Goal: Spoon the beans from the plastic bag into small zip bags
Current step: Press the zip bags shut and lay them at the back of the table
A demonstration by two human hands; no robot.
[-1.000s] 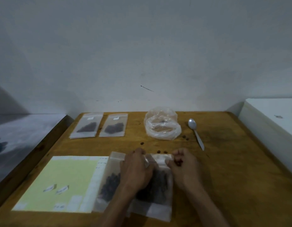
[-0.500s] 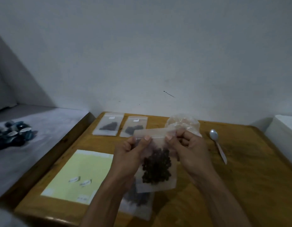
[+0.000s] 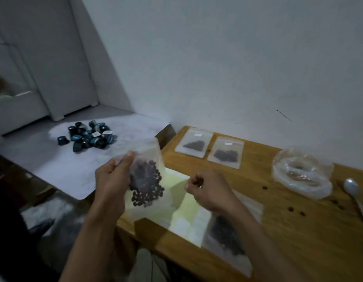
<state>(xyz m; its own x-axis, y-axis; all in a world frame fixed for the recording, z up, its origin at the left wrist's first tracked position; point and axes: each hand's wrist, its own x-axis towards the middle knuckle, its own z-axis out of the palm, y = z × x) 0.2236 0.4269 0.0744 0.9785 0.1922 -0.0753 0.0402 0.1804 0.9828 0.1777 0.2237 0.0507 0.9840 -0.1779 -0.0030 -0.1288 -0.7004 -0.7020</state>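
My left hand (image 3: 111, 180) pinches a small zip bag (image 3: 148, 180) half full of dark beans and holds it upright beyond the table's left edge. My right hand (image 3: 209, 190) hovers over the table with its fingers curled and holds nothing. Under my right forearm lies another zip bag of beans (image 3: 227, 235). Two more filled zip bags (image 3: 194, 144) (image 3: 226, 152) lie flat at the back. The crumpled clear plastic bag (image 3: 302, 174) sits at the right, with the spoon (image 3: 354, 192) beside it. A few loose beans (image 3: 291, 209) lie on the wood.
A pale yellow sheet (image 3: 188, 206) with labels lies on the wooden table (image 3: 298, 241) near its left edge. To the left stands a lower grey surface (image 3: 54, 159) with a pile of several dark blue capsules (image 3: 89, 136). A white wall runs behind.
My left hand has carried the filled zip bag up and leftward off the table. My right hand has let go of it. The view has swung to the left.
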